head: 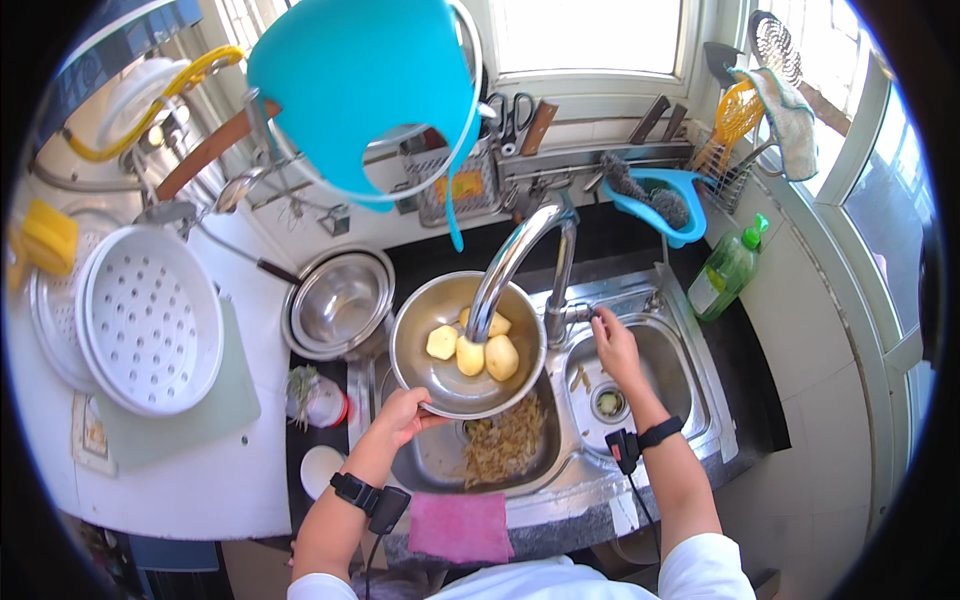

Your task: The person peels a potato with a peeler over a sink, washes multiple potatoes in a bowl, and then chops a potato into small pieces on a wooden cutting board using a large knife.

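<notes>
My left hand [409,418] grips the near-left rim of a stainless steel bowl [420,382], thumb over the edge. Several peeled potatoes [501,358] lie inside it. The bowl is held over the left basin [544,457] of a double sink, where brown peelings [504,442] are heaped. Above the bowl arches a chrome faucet [514,244], its spout hiding part of the potatoes; whether water runs I cannot tell. My right hand [619,349] has its fingers on the faucet's side handle [579,313], above the right basin [682,375], which has scraps near its drain.
Nested metal bowls [341,304] and a white colander [154,322] stand left. A turquoise plastic item [360,82] hangs overhead. Behind the sink sits a blue caddy [694,225] with scourers. A green soap bottle [727,270] is at right, a pink cloth [459,526] on the front edge.
</notes>
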Motion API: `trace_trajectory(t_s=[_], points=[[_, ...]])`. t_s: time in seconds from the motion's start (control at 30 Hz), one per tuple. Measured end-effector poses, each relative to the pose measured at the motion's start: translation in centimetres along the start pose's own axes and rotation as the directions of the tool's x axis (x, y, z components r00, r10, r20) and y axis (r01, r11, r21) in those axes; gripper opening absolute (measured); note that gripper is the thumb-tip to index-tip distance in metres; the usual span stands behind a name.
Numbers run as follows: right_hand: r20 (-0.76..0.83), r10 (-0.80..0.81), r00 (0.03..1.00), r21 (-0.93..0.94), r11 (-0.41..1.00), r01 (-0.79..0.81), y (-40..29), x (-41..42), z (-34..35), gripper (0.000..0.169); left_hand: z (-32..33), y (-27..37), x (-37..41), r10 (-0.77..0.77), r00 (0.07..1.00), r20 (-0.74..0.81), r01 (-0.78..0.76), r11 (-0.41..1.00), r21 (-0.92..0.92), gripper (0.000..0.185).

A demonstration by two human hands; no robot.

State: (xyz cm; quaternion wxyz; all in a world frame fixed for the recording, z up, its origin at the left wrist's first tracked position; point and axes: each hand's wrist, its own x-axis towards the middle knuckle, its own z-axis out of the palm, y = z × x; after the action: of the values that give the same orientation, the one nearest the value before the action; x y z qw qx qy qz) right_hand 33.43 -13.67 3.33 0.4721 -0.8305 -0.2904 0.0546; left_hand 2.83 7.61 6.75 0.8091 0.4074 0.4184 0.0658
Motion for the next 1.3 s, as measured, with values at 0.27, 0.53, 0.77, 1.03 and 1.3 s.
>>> trace_trajectory(t_s=[0.27,0.53,0.77,1.03,1.3], points=[[-0.04,-0.108,0.993,-0.162,0.982,0.1,3.6,1.1,2.0,0.027,-0.2,-3.1,-8.9,-0.117,0.992,-0.049,0.124,0.975,0.184,0.034],[0.011,0.033,0.999,0.165,0.986,-0.034,9.0,4.4,2.5,0.027,-0.4,-2.6,-13.0,-0.116,0.993,-0.017,0.117,0.972,0.205,0.04],[-0.287,-0.4,0.871,-0.341,0.892,0.297,-2.5,-1.4,1.5,0.042,0.1,-2.2,-13.2,-0.16,0.987,0.027,0.153,0.971,0.185,0.038],[0.321,-0.046,0.946,-0.234,0.964,0.126,-8.7,-11.4,11.0,0.054,2.5,-5.9,-8.7,-0.086,0.996,0.024,0.081,0.982,0.17,0.042],[0.766,-0.178,0.618,-0.318,0.73,0.605,-8.0,-14.9,11.2,0.057,-1.1,-7.9,-6.3,-0.098,0.99,0.105,0.089,0.993,0.081,0.055]])
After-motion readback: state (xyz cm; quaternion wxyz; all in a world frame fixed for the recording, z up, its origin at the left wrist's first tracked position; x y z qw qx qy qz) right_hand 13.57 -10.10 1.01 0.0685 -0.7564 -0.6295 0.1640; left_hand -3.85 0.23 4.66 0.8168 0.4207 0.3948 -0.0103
